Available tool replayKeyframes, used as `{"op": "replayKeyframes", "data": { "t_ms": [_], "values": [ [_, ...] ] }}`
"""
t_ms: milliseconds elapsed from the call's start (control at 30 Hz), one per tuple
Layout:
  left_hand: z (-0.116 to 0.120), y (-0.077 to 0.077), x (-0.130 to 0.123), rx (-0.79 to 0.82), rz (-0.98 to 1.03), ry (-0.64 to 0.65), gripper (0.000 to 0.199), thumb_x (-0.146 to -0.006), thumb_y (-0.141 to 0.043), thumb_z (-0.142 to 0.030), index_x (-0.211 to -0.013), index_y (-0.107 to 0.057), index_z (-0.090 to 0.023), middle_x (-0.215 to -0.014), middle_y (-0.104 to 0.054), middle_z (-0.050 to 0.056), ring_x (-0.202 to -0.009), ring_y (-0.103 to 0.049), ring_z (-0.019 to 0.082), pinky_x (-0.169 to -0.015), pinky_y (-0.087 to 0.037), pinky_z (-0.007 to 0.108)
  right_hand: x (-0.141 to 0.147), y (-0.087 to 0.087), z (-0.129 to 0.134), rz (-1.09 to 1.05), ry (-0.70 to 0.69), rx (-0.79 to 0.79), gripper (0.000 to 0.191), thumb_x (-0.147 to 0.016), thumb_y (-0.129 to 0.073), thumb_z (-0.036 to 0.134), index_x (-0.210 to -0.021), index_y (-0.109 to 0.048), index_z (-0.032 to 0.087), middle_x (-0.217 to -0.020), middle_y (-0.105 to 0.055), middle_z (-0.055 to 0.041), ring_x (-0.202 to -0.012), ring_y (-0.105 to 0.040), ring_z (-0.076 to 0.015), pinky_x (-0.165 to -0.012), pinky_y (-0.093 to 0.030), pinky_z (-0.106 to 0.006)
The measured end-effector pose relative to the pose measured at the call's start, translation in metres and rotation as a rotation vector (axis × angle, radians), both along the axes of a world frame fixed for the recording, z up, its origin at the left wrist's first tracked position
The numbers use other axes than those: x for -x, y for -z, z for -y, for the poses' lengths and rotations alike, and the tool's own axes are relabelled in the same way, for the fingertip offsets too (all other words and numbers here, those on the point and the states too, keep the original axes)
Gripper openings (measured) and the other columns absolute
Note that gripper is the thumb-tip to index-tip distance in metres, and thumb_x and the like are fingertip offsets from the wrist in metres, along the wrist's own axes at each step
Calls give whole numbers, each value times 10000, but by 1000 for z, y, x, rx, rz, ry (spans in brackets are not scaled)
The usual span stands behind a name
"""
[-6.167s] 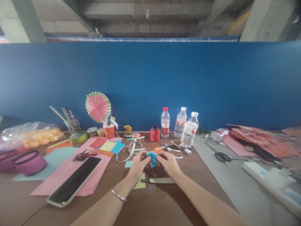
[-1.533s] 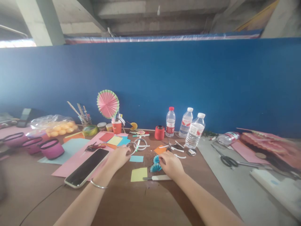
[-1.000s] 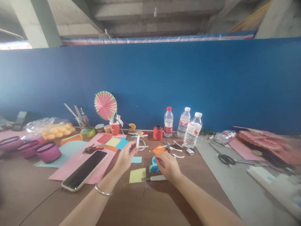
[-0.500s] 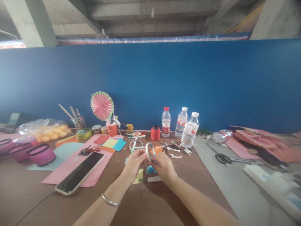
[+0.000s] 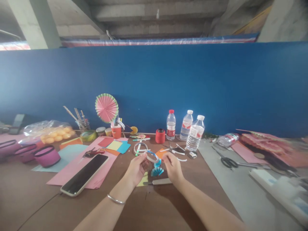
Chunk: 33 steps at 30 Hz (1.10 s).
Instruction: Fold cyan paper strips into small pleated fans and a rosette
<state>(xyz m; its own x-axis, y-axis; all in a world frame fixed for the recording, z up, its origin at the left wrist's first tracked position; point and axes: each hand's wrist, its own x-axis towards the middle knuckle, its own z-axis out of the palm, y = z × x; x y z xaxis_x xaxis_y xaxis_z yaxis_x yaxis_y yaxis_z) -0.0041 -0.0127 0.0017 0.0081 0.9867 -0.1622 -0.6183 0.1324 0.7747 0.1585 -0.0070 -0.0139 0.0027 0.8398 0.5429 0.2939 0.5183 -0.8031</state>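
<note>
My left hand [image 5: 137, 168] is closed, pinching a thin white ring [image 5: 152, 157], like a narrow roll of tape, by its left side. The ring is tilted, with blue showing along its edge. Just right of it, my right hand [image 5: 173, 168] has its fingertips pressed together; whatever they hold is too small to make out. Below the ring are blue pleated paper pieces [image 5: 157, 172]. A knife-like tool with a pale handle [image 5: 161, 182] lies in front of them, beside a yellow paper square [image 5: 143, 179] partly hidden by my left hand.
Another ring [image 5: 140, 147], white paper strips [image 5: 181, 159] and a red spool [image 5: 160, 136] lie beyond my hands. Water bottles [image 5: 193, 134] stand at the back right. On the left are a phone [image 5: 84, 175], pink paper [image 5: 98, 183] and pliers [image 5: 92, 152]. Scissors [image 5: 227, 161] lie right.
My right hand has come away from the ring and moved slightly right. The ring has tipped from nearly upright to flatter, still in my left hand. More of the blue paper shows.
</note>
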Motion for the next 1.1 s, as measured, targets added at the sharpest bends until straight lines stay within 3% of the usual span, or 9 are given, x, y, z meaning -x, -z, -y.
{"op": "replayKeyframes", "data": {
  "t_ms": [100,167,233,333,500,567,700,967,1100],
  "values": [
    [0,2,-2,29,24,-9,93,-690,-655,-148,-764,-628,-99,-632,-642,25,-536,-586,66,-498,-492,131,-1,-2,0,-14,-16,23,257,-843,-404,312,-684,-551,175,-611,-539,7,-578,-498,-125,-558,-385,-227],
    [1,2,-3,50,23,4,73,-695,-651,-153,-735,-622,-99,-610,-632,23,-524,-582,63,-489,-489,128,1,-4,0,36,-88,5,149,-789,-505,300,-821,-588,182,-749,-594,-14,-665,-529,-139,-610,-404,-236],
    [1,3,-4,49,9,22,75,-698,-648,-164,-724,-614,-103,-603,-621,20,-519,-576,60,-489,-484,127,2,-4,0,110,-163,-40,185,-744,-573,284,-906,-603,200,-854,-613,-31,-756,-540,-159,-673,-411,-254],
    [1,4,-5,15,-49,56,116,-699,-648,-205,-745,-596,-112,-630,-605,17,-547,-574,67,-514,-478,142,5,-3,1,189,-197,-87,124,-757,-571,290,-808,-639,199,-772,-617,-32,-757,-537,-166,-688,-405,-267],
    [2,4,-7,-275,-393,-130,337,-598,-718,-243,-879,-548,-169,-845,-589,21,-758,-580,126,-641,-478,205,5,-4,1,155,-177,-103,146,-745,-592,322,-696,-636,192,-653,-585,-14,-682,-514,-152,-653,-395,-266],
    [6,1,-10,-363,-469,-103,446,-578,-727,-239,-974,-527,-191,-1013,-559,50,-899,-556,168,-719,-471,244,5,-5,2,118,-208,-103,173,-744,-592,337,-661,-625,188,-637,-567,-12,-671,-506,-150,-656,-397,-272],
    [15,-5,-17,-312,-364,135,301,-707,-609,-338,-949,-547,-171,-981,-583,70,-802,-589,168,-724,-466,290,6,-9,6,-28,-325,-78,197,-794,-521,343,-734,-624,187,-734,-575,-35,-728,-525,-159,-682,-417,-286],
    [13,-10,-11,-247,7,175,298,-778,-498,-415,-906,-542,-150,-951,-626,108,-871,-599,218,-814,-439,371,3,-9,4,-178,-409,-53,233,-797,-507,355,-694,-615,176,-724,-558,-40,-747,-523,-167,-696,-422,-295],
    [10,-7,-8,-135,-29,270,404,-785,-437,-480,-927,-544,-117,-904,-634,132,-848,-605,227,-824,-427,382,2,-6,1,-221,-431,-10,238,-788,-520,360,-676,-608,169,-693,-544,-31,-706,-515,-154,-646,-422,-272]
  ]
}}
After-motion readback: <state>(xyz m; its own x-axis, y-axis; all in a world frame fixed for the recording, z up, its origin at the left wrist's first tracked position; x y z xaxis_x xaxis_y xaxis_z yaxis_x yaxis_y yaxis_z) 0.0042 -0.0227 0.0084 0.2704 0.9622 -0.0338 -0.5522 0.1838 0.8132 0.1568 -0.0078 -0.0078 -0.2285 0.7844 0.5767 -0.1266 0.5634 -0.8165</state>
